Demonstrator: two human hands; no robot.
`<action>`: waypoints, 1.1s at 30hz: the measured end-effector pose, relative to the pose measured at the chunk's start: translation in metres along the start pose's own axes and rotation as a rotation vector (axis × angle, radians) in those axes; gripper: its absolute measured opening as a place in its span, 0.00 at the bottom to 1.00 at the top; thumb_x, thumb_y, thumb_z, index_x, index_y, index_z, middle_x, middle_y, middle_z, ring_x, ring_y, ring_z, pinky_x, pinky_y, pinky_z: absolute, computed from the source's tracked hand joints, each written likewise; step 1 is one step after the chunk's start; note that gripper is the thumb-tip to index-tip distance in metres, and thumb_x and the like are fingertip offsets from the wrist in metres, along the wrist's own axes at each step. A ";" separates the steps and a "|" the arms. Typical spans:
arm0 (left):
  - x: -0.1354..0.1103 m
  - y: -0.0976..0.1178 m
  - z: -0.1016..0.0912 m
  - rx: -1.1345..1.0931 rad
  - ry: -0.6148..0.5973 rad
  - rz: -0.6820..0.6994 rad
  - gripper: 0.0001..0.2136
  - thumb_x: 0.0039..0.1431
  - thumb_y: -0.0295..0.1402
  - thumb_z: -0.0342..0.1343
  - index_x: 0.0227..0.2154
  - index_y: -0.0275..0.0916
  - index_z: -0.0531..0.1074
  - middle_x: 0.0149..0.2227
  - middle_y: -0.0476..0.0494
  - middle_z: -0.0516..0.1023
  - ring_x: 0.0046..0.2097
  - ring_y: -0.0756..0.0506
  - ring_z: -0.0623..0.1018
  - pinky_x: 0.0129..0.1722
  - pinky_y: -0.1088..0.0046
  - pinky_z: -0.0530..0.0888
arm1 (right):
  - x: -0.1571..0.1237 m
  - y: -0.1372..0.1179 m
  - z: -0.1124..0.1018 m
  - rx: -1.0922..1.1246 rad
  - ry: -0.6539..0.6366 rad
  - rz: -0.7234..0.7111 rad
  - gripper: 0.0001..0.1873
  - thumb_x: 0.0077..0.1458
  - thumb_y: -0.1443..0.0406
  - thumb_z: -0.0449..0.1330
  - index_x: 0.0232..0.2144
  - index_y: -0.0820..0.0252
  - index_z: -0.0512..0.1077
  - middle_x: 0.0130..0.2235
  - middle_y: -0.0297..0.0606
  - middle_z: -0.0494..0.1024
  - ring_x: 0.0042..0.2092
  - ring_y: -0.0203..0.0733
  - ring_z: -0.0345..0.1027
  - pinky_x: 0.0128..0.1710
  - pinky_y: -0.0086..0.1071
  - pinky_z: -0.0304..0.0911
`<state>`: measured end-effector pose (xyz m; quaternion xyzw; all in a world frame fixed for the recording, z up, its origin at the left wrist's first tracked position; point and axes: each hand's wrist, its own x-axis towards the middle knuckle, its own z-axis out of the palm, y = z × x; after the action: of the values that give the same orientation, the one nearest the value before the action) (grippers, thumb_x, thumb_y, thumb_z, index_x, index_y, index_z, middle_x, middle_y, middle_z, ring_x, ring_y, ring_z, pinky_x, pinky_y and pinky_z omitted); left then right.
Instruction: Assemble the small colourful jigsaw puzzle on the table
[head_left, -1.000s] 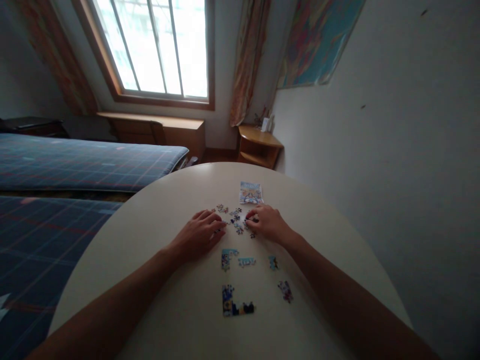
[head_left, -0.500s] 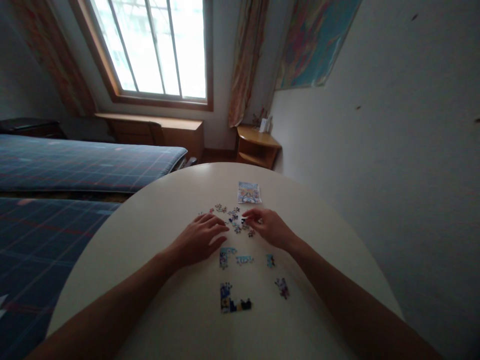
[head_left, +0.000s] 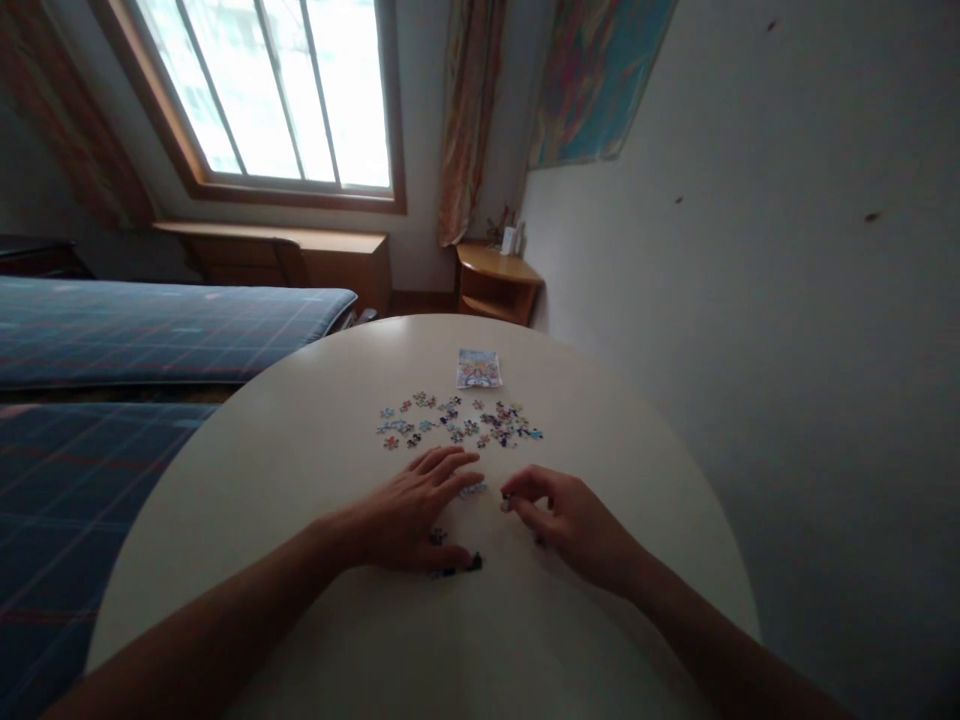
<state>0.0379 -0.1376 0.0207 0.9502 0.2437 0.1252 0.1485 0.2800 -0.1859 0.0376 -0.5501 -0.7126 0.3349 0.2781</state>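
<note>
My left hand [head_left: 409, 515] lies flat on the round white table [head_left: 300, 480] with fingers stretched out, covering the joined puzzle sections; a dark edge of one section [head_left: 457, 568] shows under it. My right hand [head_left: 570, 515] hovers just to its right, thumb and forefinger pinched on a small puzzle piece [head_left: 506, 500]. Several loose puzzle pieces [head_left: 457, 422] are scattered beyond both hands. A small printed picture card [head_left: 478, 368] lies farther back.
A wall runs close along the table's right side. Two beds with blue plaid covers [head_left: 150, 330] stand to the left. A wooden corner shelf [head_left: 495, 280] and a window bench sit beyond the table.
Both hands drew back from the loose pieces toward me. The right hand came away pinching one piece. The left hand now covers the joined sections. The camera tilted so the scattered pieces show fully.
</note>
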 end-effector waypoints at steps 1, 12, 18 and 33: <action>0.000 -0.001 0.002 0.008 -0.002 0.001 0.39 0.54 0.52 0.61 0.64 0.42 0.56 0.68 0.35 0.54 0.68 0.32 0.54 0.65 0.50 0.58 | -0.005 0.000 0.003 0.012 0.002 0.020 0.08 0.56 0.66 0.58 0.37 0.57 0.76 0.36 0.36 0.81 0.38 0.39 0.74 0.38 0.30 0.65; -0.001 -0.008 0.007 0.036 -0.005 0.029 0.41 0.54 0.55 0.59 0.66 0.41 0.52 0.68 0.34 0.53 0.69 0.32 0.51 0.66 0.49 0.56 | -0.034 -0.001 0.020 -0.136 0.026 0.070 0.09 0.52 0.69 0.59 0.36 0.56 0.78 0.32 0.36 0.79 0.31 0.38 0.71 0.34 0.30 0.64; -0.001 -0.009 0.007 0.057 -0.020 0.026 0.41 0.55 0.56 0.57 0.66 0.41 0.52 0.68 0.35 0.53 0.69 0.32 0.51 0.66 0.50 0.55 | -0.041 -0.002 0.022 -0.305 0.013 -0.023 0.12 0.56 0.69 0.59 0.41 0.55 0.79 0.39 0.39 0.80 0.42 0.44 0.72 0.45 0.37 0.64; 0.000 -0.011 0.009 0.039 -0.005 0.051 0.41 0.56 0.57 0.56 0.66 0.40 0.53 0.68 0.34 0.53 0.69 0.31 0.51 0.66 0.49 0.53 | -0.040 -0.011 0.024 -0.382 -0.048 -0.056 0.09 0.56 0.68 0.63 0.41 0.58 0.79 0.36 0.39 0.81 0.41 0.44 0.72 0.45 0.37 0.64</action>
<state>0.0357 -0.1306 0.0087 0.9592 0.2216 0.1215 0.1272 0.2648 -0.2304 0.0296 -0.5646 -0.7848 0.1986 0.1608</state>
